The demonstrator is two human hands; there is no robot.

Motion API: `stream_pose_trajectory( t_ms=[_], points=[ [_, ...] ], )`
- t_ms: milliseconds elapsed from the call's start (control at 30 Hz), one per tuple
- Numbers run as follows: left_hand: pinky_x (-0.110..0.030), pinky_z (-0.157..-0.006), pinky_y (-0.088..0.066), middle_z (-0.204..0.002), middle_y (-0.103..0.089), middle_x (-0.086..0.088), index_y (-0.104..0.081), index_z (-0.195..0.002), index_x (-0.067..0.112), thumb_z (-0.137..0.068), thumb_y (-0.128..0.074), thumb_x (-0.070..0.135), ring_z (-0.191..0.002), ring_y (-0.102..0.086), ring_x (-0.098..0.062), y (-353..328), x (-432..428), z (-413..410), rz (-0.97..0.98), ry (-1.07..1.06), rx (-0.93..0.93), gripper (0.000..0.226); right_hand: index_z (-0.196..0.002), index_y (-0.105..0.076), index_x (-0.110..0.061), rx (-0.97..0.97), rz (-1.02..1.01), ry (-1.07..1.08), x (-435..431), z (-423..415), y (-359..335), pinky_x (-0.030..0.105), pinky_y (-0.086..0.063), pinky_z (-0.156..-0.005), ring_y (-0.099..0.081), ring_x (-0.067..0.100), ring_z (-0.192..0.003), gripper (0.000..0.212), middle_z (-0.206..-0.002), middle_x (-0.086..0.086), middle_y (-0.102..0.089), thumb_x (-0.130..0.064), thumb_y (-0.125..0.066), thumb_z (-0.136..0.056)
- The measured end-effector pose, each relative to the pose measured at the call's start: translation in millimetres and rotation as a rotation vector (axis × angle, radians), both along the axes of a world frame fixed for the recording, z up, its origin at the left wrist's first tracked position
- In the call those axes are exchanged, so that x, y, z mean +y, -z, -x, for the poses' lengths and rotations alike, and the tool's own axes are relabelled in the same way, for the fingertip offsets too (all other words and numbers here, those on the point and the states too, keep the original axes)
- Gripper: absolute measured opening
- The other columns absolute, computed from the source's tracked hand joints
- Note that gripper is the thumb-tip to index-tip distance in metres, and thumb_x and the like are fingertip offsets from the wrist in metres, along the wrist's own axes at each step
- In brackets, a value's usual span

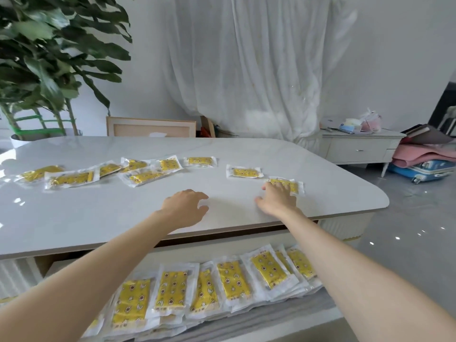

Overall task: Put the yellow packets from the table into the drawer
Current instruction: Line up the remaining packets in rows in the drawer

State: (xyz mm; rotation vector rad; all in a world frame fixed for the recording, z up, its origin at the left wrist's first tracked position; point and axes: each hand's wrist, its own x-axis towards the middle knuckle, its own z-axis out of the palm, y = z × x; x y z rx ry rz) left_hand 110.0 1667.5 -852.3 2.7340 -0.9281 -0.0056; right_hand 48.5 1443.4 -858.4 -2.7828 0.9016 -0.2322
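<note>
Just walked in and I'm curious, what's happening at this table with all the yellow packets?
A person is moving yellow packets in clear plastic wrappers from the glossy white table into the open drawer below, already well filled. The right hand touches the rightmost packet; the left hand hovers empty. Several more wait on the table.

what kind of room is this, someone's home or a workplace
Probably a living or dining room in a home: a big white table, a tall potted plant and a low sideboard holding household clutter.
</note>
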Motion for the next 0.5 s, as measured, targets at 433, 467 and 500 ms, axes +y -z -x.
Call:
stream_pose_trajectory(
  t_ms=[433, 467, 500],
  points=[
    [-0.037, -0.104, -0.030, -0.138, -0.048, 0.004, -0.056, -0.127, 0.031, -0.096, -0.037, 0.032, -0.126, -0.043, -0.021, 32, -19, -43, 0.221, -0.129, -0.146, 0.037, -0.137, -0.045, -0.023, 0.026, 0.056, 0.008, -11, -29, 11, 0.051, -0.023, -0.106, -0.020, 0.032, -0.137, 0.076, -0.146, 0.007, -0.032, -0.075, -0.027, -0.084],
    [-0.038, -0.105, -0.029, -0.139, -0.047, 0.003, -0.057, -0.127, 0.030, -0.095, -0.037, 0.031, -0.127, -0.042, -0.022, 32, -20, -45, 0.232, -0.154, -0.137, 0.037, -0.135, -0.046, -0.021, 0.022, 0.074, 0.003, -5, -31, 11, 0.050, -0.025, -0.104, -0.022, 0.031, -0.135, 0.076, -0.145, 0.007, -0.033, -0.074, -0.027, -0.084],
    [-0.039, -0.105, -0.028, -0.140, -0.045, 0.002, -0.057, -0.126, 0.029, -0.095, -0.037, 0.030, -0.128, -0.040, -0.024, 32, -19, -47, 0.239, -0.182, -0.127, 0.037, -0.133, -0.048, -0.019, 0.015, 0.102, -0.002, 0, -32, 13, 0.049, -0.026, -0.101, -0.024, 0.030, -0.133, 0.076, -0.143, 0.008, -0.035, -0.074, -0.028, -0.084]
  ],
)
